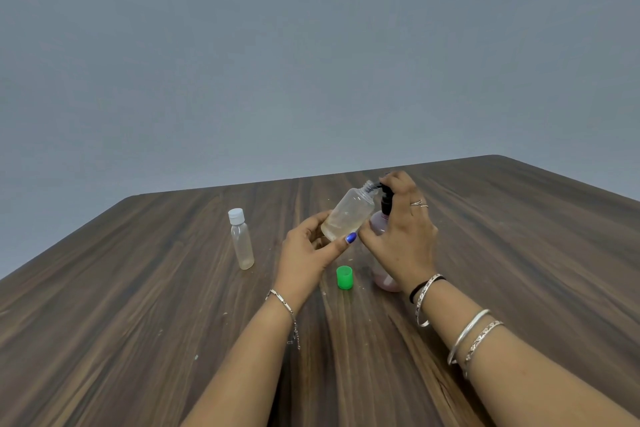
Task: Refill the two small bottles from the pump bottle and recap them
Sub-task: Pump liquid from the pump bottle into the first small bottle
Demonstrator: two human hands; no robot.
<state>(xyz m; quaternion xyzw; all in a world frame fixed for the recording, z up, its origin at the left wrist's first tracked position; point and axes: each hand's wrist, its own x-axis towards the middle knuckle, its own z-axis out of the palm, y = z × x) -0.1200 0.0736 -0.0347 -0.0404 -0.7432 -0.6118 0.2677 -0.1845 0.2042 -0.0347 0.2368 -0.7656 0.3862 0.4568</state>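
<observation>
Left hand (pixel 308 255) grips uncapped small bottle (pixel 348 215); right hand (pixel 403 229) grips pump bottle (pixel 384 246); no readable labels.

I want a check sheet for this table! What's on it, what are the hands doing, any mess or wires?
Surface: brown wood-grain table, a few pale specks on it.
Job's things: open bottle tilted, mouth at the pump nozzle, a little liquid inside. Pump bottle upright, pinkish. Capped bottle upright, white cap on. Green cap off, standing on the table.
Clutter: nothing seen besides the specks.
Grippers: left hand holds the open bottle; right hand on the pump head.
Cables: nothing seen.
Surroundings: plain grey wall.
</observation>
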